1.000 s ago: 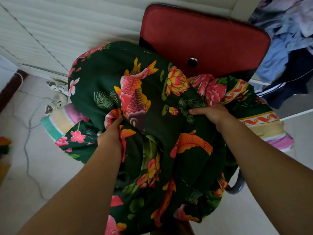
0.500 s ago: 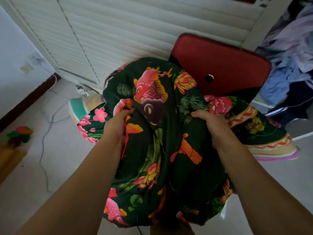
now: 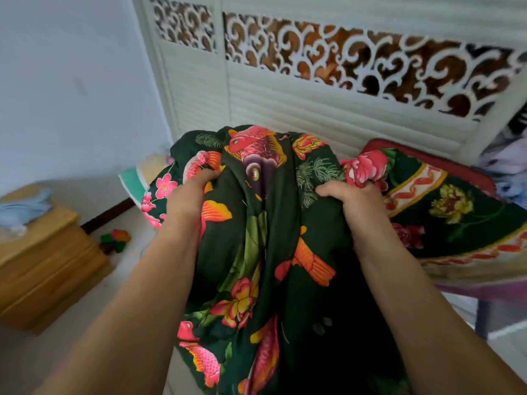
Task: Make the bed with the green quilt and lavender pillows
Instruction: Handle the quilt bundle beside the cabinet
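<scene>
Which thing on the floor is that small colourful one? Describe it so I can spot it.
Start at the wooden cabinet on the left. Just right of it, on the pale floor below the dark skirting, lies a small toy. Its red, orange and green patches stand out there.

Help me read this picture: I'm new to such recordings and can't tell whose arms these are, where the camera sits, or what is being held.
There is no machine here. A person wears one wide-angle camera on the head, looking forward and down, so the two bare arms are that person's own. The left hand and right hand each grip a bunched fold of the green quilt, printed with fish and flowers, and hold it up in front of the body. Part of the quilt drapes over a red chair on the right. Behind stands a white screen with carved scrollwork. At lower left is a wooden cabinet on the floor. No bed or pillows show in this view.
</scene>
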Demonstrator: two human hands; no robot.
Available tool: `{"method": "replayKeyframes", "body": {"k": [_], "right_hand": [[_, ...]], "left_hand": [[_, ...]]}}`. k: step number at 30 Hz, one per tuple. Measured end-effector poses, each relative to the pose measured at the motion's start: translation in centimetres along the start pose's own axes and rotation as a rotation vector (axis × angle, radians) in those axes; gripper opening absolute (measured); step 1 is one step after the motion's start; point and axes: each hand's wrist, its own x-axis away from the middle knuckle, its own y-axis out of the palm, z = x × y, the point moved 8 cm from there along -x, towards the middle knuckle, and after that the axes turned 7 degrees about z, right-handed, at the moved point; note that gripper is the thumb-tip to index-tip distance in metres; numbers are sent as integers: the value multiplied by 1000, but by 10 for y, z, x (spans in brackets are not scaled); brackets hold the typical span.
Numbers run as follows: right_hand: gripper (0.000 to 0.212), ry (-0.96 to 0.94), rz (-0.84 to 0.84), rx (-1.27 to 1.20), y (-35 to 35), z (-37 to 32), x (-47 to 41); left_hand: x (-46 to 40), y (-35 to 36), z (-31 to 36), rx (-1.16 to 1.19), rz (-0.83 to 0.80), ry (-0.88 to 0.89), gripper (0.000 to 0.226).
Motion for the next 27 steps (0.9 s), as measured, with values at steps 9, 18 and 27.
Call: {"method": "replayKeyframes", "body": {"k": [9,18,27], "right_hand": [[36,-176,-257,-40,134,-55,120],[28,-261,-503,-87,235,-102,190],[35,-145,-897,-121,359,-93,221]], "left_hand": [[39,-179,54,278,78,187,15],[81,-295,109,442,292,293,16],[96,-388,138,515,643,354,13]]}}
